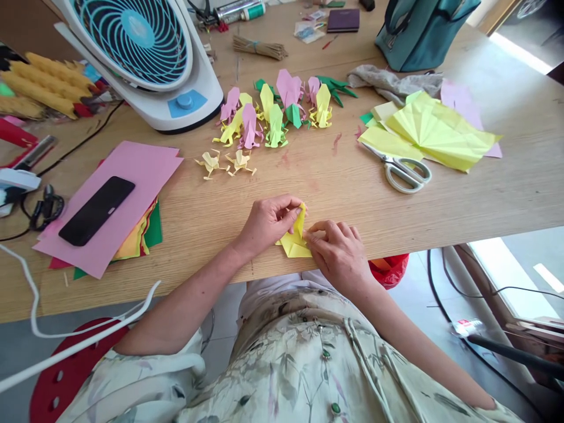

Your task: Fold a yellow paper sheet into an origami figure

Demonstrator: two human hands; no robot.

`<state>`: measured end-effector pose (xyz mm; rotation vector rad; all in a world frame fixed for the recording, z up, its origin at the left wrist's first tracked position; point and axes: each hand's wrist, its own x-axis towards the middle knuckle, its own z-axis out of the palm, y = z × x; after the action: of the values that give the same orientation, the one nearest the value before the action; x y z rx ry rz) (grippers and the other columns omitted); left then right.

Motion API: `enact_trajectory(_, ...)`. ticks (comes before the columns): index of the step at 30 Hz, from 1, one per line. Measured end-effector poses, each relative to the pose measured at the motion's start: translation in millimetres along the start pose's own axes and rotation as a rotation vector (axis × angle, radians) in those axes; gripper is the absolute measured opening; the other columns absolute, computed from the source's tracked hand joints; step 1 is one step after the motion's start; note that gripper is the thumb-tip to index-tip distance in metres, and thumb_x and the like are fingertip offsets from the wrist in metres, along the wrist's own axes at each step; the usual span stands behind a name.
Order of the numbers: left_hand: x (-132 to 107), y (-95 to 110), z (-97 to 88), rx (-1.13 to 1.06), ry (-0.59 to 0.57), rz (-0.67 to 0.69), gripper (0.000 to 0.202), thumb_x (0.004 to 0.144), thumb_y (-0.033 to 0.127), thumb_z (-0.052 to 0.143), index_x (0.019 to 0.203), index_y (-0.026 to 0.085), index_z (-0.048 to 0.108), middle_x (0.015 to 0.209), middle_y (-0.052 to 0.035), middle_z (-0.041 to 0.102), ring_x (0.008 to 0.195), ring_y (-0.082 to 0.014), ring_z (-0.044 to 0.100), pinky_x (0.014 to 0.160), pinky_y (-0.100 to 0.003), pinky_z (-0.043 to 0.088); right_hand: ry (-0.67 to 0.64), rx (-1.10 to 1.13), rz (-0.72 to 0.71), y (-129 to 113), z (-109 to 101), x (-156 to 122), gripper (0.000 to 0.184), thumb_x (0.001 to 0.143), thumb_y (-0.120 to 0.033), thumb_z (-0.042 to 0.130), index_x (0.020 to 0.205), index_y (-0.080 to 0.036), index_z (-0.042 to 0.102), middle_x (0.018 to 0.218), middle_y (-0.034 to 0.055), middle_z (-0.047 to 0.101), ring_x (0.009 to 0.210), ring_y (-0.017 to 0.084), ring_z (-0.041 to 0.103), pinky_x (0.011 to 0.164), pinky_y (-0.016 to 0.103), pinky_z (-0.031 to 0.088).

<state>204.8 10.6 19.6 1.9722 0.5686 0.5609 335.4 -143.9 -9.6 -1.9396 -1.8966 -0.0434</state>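
Observation:
A partly folded piece of yellow origami paper (296, 247) lies at the table's front edge, between my hands. The fingertips of my left hand (274, 222) pinch a narrow flap that stands up from it. On the paper's right side, my right hand (337, 249) has its fingers curled and closed on the edge; its fingertips are partly hidden. Beyond my hands stand several folded paper figures (275, 126) in pink, yellow and green. Two small cream figures (241, 162) sit nearer, to the left.
White-handled scissors (408, 175) rest beside creased yellow sheets (440, 132) on the right. At left, a phone (97, 210) lies on pink paper (145, 161). A fan (145, 59) stands behind, and a teal bag (418, 35) is at the back right. A white cable (79, 346) hangs at lower left.

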Motion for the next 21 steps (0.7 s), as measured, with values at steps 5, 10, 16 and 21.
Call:
enact_trajectory(5,-2.9,2.4,9.6,-0.036,0.091,-0.034,0.016,0.090,0.025,0.056,0.089,0.016,0.068,0.078,-0.0011,0.070,0.056,-0.0076,0.059,0.056,-0.018,0.047,0.005,-0.006,-0.005,-0.6,1.7,0.8,0.018,0.097,-0.023,0.055,0.108,-0.026,0.070,0.115,0.0059,0.066,0.094,0.024,0.051,0.080,0.039,0.035)
enact_trajectory(10,-4.9,-1.2,12.6,-0.051,0.133,-0.046,0.018,0.091,0.028,0.056,0.090,0.017,0.070,0.081,-0.0016,0.069,0.059,-0.0078,0.054,0.056,-0.018,0.045,0.030,0.001,-0.020,-0.6,3.5,0.5,0.034,0.098,-0.022,0.052,0.132,-0.022,0.057,0.112,0.0076,0.067,0.090,0.024,0.051,0.079,0.039,0.035)
enact_trajectory(16,-7.2,-4.8,11.0,-0.031,0.202,-0.005,0.017,0.090,0.027,0.059,0.086,0.017,0.072,0.087,-0.0036,0.068,0.072,-0.0105,0.059,0.062,-0.019,0.047,0.019,-0.004,-0.041,-0.1,3.6,1.3,0.041,0.098,-0.020,0.051,0.139,-0.023,0.053,0.110,0.0063,0.066,0.089,0.024,0.051,0.079,0.039,0.036)
enact_trajectory(21,-6.0,-3.9,10.9,-0.039,0.222,0.006,0.018,0.090,0.027,0.059,0.083,0.017,0.072,0.084,-0.0025,0.068,0.068,-0.0094,0.059,0.060,-0.019,0.046,0.006,-0.014,-0.056,0.5,3.9,2.0,0.044,0.097,-0.020,0.052,0.141,-0.023,0.050,0.109,0.0070,0.066,0.091,0.024,0.052,0.079,0.039,0.036)
